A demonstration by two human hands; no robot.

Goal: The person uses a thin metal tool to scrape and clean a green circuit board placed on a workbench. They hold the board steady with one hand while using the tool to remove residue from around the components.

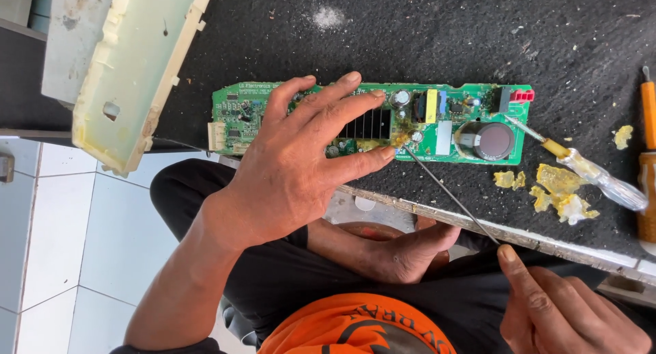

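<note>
While my left hand point(294, 166) lies flat with fingers spread over the middle of the green circuit board point(372, 121), pressing it to the dark desk point(424, 33), my right hand point(567, 313) pinches a thin metal rod point(451, 193) between thumb and fingers, its grip closed around the near end. The rod slants up from that hand across the desk's edge, and its tip meets the board just beside the black ribbed block near my left fingertips. The board lies lengthwise near the front edge of the desk, with a big round capacitor point(493, 141) toward its right end. Just right of the board a screwdriver with a clear handle point(588, 171) rests among yellow crumbs point(557, 190), and an orange-handled tool point(647, 156) lies at the far right. A pale plastic casing point(137, 60) leans at the upper left.
</note>
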